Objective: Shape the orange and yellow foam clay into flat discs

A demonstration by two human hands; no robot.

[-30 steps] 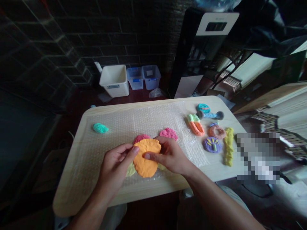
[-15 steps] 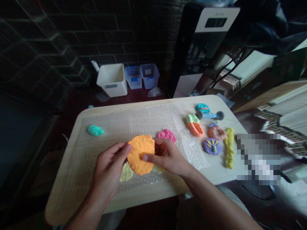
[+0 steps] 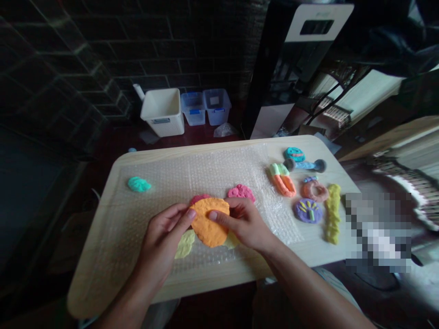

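A flat, rounded piece of orange modelling clay (image 3: 210, 230) is held up over the table between both hands. My left hand (image 3: 163, 235) pinches its left edge, thumb on top. My right hand (image 3: 245, 225) grips the right side, its thumb pressed on the clay's face and the fingers behind. Pale yellow clay (image 3: 185, 243) shows partly beneath the orange piece, left and right of it. Just beyond lies a lump of pink clay (image 3: 241, 193), and a second pink-red bit (image 3: 200, 198) peeks out behind the orange edge. Farther left sits a teal clay lump (image 3: 138, 184).
Bubble wrap (image 3: 161, 178) covers much of the wooden table (image 3: 82, 283). At the right stand shaped clay pieces: a purple disc (image 3: 308, 211), a brown ring (image 3: 315, 191), a yellow strip (image 3: 332, 214), an orange-green loop (image 3: 283, 181) and a blue dumbbell shape (image 3: 306, 165). Bins (image 3: 163, 114) stand behind.
The orange clay has tilted flatter and sunk slightly, uncovering the pink-red bit behind it. My right thumb has moved up on its face. The whole view has shifted a little.
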